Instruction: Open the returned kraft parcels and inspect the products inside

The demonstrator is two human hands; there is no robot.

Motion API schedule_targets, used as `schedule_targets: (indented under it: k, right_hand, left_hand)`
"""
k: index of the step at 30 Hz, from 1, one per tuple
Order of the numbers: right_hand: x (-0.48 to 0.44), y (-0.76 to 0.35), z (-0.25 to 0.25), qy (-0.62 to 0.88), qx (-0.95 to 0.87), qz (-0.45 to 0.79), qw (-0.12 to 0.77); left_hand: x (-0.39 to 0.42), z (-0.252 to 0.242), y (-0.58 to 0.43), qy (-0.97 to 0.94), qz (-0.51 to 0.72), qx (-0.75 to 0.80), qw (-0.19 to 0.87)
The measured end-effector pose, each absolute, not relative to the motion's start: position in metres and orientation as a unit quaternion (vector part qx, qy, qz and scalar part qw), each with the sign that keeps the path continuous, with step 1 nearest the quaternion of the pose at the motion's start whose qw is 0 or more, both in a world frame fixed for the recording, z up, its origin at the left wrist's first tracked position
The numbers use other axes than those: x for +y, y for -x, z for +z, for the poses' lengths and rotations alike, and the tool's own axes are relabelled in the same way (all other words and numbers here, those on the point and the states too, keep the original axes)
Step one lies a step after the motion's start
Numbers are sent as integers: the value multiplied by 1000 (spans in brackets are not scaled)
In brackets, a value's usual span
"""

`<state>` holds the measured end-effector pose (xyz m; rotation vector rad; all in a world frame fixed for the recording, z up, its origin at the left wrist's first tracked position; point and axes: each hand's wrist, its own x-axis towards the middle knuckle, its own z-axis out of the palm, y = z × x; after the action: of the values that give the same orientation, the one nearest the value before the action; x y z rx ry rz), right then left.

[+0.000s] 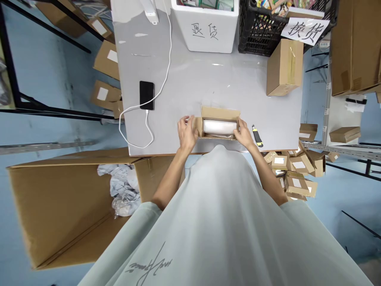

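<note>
A small cardboard box (220,113) lies at the table's near edge with its flaps open. Inside it rests a white, smooth, oblong item (219,127), whose kind I cannot make out. My left hand (187,134) grips the box's left side flap between thumb and fingers. At the opposite end, my right hand (244,134) closes around the right edge, its fingertips reaching to the box's inside. Just right of that hand is a black and yellow utility knife (257,136), untouched on the table.
On the grey table (208,79) are a phone-like black device (147,95) with a white cable, a white bin (208,35), a black crate (258,35) and a taped carton (284,67). A large open carton (65,214) stands lower left; several small boxes (296,182) lie lower right.
</note>
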<state>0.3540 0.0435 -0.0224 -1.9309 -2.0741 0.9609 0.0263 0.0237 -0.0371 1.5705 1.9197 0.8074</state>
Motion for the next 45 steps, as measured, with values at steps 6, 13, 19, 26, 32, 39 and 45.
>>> schedule_targets:
  k: [6, 13, 19, 26, 32, 39, 45]
  right_hand:
    - [23, -390, -11, 680, -692, 216, 110]
    - [23, -382, 0, 549, -798, 248, 25]
    - [48, -352, -2, 503, -829, 246, -26]
    - [74, -299, -18, 522, -811, 212, -157]
    - [71, -282, -20, 538, -794, 200, -201]
    - [76, -281, -25, 516, -800, 197, -233]
    - [68, -286, 2, 500, -823, 186, -196]
  left_hand:
    - [25, -21, -33, -687, 231, 609, 323]
    - [28, -18, -39, -769, 72, 535, 342]
    - [33, -32, -57, -765, 66, 559, 313]
    - [28, -36, -63, -761, 94, 574, 288]
    - [32, -34, -60, -766, 88, 566, 293]
    - [26, -36, -59, -757, 86, 578, 292]
    - [25, -40, -58, -753, 93, 580, 296]
